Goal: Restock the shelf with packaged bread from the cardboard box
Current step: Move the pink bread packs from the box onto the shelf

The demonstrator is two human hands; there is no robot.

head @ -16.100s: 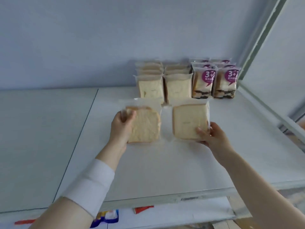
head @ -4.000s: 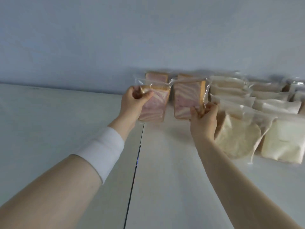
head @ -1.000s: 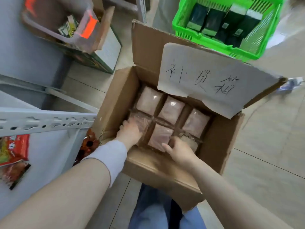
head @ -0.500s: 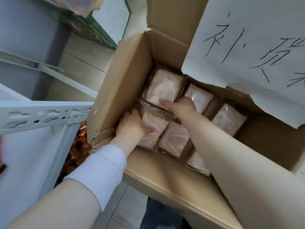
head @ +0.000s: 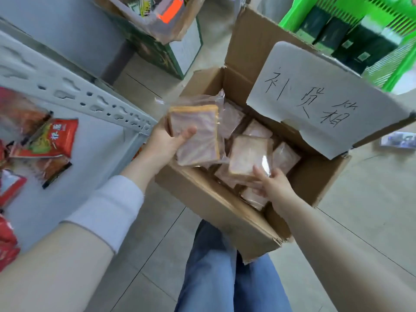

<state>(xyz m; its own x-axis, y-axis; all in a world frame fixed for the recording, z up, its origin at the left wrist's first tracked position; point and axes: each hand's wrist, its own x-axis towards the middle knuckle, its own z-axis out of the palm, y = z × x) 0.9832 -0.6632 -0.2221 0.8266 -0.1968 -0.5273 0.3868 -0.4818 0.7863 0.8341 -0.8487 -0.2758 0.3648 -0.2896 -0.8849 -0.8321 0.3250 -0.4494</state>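
**Two bread packs in hand at the box**

Head view. The left hand (head: 166, 143) grips a marbled bread pack (head: 198, 136), thumb laid across its face and fingers curled behind. It holds the pack clear above the near-left corner of the cardboard box (head: 213, 203). The right hand (head: 272, 183) pinches the lower edge of a second pack (head: 247, 154), which stands tilted up among the remaining packs (head: 256, 129) and does not look free of the box yet.

To do this step well, I would lift the second pack straight up, so its film does not drag its neighbours along. The grip belongs on the crust edge, because the crumb looks soft and would dent under a squeeze. The overhanging flap with the paper label (head: 315, 97) sits close above the far row, so the lift should stay on the near side.

The wrappers are clear, crinkly film with glare patches and a loose sealed fin at the top. The slices are squarish, with a tan crust and a pink-brown swirl. The box is brown corrugated board, torn at its near corner. To the left runs a pale grey perforated shelf rail (head: 74, 86), with glossy red snack packets (head: 54, 138) below it. A green lattice basket (head: 400, 59) stands at the far right.
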